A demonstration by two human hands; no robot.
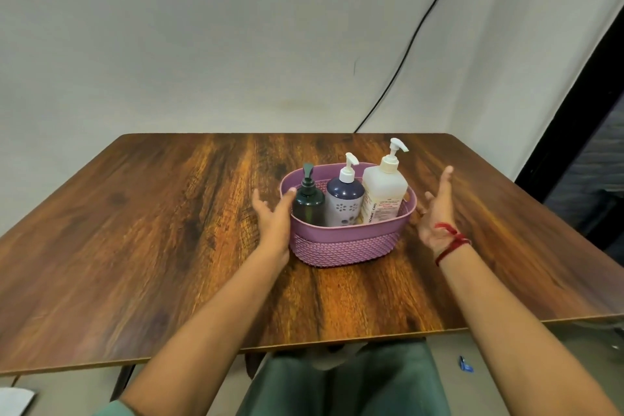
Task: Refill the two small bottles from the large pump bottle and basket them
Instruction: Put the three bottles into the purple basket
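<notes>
While three pump bottles (344,203) stand inside the purple basket (344,245), left hand (274,218) spread, touching its left end, right hand (436,213) spread, just beside its right end.

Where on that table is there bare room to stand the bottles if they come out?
Bare table lies left of the basket, behind it, and in front toward the near edge. Crowded: the basket, packed with bottles, with the left hand at one end and the right hand near the other.

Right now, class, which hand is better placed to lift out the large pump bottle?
Probably the right hand: it is open beside the basket end where the large pump bottle stands; the left hand touches the opposite end.
</notes>
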